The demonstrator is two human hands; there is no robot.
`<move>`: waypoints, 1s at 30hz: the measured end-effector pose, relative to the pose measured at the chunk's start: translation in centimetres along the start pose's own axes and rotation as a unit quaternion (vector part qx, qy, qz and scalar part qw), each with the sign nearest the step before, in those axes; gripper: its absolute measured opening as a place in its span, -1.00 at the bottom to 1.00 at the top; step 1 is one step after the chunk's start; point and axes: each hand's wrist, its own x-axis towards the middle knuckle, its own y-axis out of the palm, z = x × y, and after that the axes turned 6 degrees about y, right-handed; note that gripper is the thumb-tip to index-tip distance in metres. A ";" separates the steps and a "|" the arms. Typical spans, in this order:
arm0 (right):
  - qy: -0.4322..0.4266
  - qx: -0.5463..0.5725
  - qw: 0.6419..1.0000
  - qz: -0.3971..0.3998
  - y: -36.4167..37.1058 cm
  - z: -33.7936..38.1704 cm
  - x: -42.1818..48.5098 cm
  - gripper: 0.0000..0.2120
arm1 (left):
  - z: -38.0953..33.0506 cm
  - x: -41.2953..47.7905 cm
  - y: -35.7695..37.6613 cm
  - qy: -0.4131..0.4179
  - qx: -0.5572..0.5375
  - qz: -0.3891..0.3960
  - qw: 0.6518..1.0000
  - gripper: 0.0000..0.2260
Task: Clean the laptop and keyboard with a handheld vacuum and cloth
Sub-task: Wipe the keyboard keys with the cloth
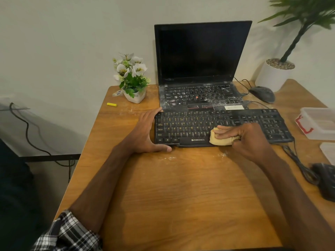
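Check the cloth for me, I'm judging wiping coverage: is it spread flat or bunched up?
Bunched up. The yellow cloth is a wad gripped by the right hand at the front edge of the keyboard.

Dusty plastic keyboard (217, 124), wood-grain table (181, 196)
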 end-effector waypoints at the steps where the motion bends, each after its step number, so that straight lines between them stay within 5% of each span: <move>1: 0.007 -0.005 1.000 -0.014 0.0 0.3 0.2 -0.46 | 0.1 0.0 0.0 -0.001 0.001 0.000 1.000 0.23; 4: -0.014 -0.003 0.999 -0.049 1.0 1.4 0.4 -0.44 | 0.2 0.1 0.0 -0.002 0.000 0.003 1.000 0.23; 12: -0.041 0.043 0.998 0.031 3.1 1.1 0.0 -0.38 | 0.1 0.0 0.1 0.001 -0.001 -0.001 1.000 0.23; 22: -0.023 0.013 0.999 -0.031 -1.7 -2.1 -0.7 -0.33 | 0.1 0.1 -0.1 0.000 0.007 0.011 1.000 0.26; 30: -0.047 0.061 0.996 0.054 0.8 -1.1 -0.8 -0.35 | -4.0 2.1 1.3 0.018 0.145 0.001 0.989 0.29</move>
